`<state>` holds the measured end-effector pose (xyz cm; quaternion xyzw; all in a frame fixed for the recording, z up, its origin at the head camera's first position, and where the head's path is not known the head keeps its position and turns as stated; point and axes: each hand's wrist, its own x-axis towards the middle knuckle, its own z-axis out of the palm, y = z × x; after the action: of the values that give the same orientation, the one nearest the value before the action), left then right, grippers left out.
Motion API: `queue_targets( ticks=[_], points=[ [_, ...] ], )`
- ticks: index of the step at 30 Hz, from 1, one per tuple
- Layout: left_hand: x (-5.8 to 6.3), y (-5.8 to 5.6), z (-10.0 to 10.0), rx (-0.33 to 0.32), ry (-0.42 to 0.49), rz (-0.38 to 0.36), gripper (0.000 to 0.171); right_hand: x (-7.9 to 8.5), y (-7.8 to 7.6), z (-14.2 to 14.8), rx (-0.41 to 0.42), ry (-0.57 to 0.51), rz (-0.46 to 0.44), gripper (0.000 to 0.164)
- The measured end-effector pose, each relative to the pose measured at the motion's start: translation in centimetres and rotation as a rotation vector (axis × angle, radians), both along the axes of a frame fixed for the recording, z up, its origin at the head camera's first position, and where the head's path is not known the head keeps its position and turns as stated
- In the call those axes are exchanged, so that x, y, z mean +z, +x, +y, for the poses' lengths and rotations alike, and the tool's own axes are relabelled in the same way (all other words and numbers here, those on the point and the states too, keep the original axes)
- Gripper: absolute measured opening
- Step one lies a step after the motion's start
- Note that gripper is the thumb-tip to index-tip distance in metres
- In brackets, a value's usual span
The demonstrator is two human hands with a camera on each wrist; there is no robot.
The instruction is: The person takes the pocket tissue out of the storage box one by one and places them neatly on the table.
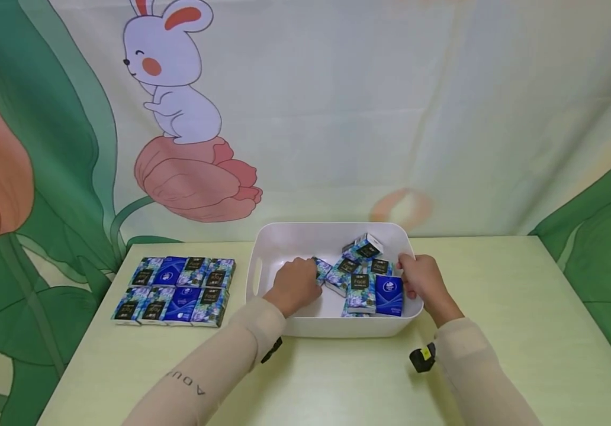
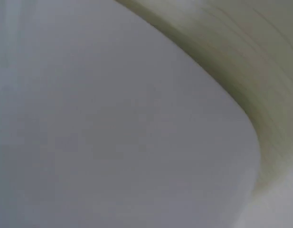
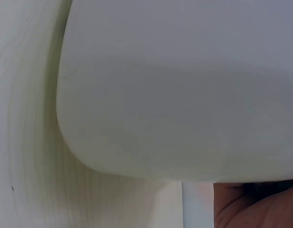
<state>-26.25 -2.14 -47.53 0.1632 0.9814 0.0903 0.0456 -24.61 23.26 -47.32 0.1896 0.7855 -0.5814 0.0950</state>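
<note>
A white plastic basket (image 1: 332, 327) stands on the table, holding several patterned tissue packs (image 1: 361, 294) and a plain blue one (image 1: 389, 296), mostly heaped toward its right side. My left hand (image 1: 296, 285) reaches over the front rim into the basket, fingers curled at a small floral tissue pack (image 1: 322, 269) that the hand partly hides. At the basket's right end, my right hand (image 1: 424, 279) grips the side by its handle. In the right wrist view, part of that hand (image 3: 255, 206) shows below the basket wall (image 3: 174, 118). Only basket wall (image 2: 122, 123) and table appear in the left wrist view.
To the left of the basket, more tissue packs (image 1: 174, 291) lie flat in two tidy rows on the pale wooden table (image 1: 513, 319). A printed curtain (image 1: 327, 118) with a rabbit and flowers hangs behind the table's back edge.
</note>
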Motion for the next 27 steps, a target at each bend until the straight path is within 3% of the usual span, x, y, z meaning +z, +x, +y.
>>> queue_targets(
  ticks=[4,9,13,16,21,27],
  points=[
    [1.4,0.8,-0.5,0.008,0.063,0.03,0.031,-0.2,0.1,0.0,0.006,-0.004,-0.009,0.032],
    [5.4,2.8,-2.3,0.02,0.189,0.117,0.034,-0.3,0.1,-0.1,0.008,-0.015,-0.01,0.033],
    [8.4,4.7,-5.3,0.077,0.29,0.164,0.057,-0.3,0.1,-0.1,0.005,-0.011,-0.009,0.032],
    [9.8,6.2,-8.5,0.136,0.338,0.211,0.059,-0.2,0.1,-0.1,0.009,-0.007,-0.008,0.032],
    [10.3,8.7,-14.4,0.232,0.348,0.283,0.057,0.1,0.0,-0.2,0.017,-0.007,-0.005,0.032],
    [8.5,10.8,-20.3,0.34,0.302,0.263,0.057,0.4,0.0,-0.2,0.008,-0.005,-0.019,0.032]
  ],
)
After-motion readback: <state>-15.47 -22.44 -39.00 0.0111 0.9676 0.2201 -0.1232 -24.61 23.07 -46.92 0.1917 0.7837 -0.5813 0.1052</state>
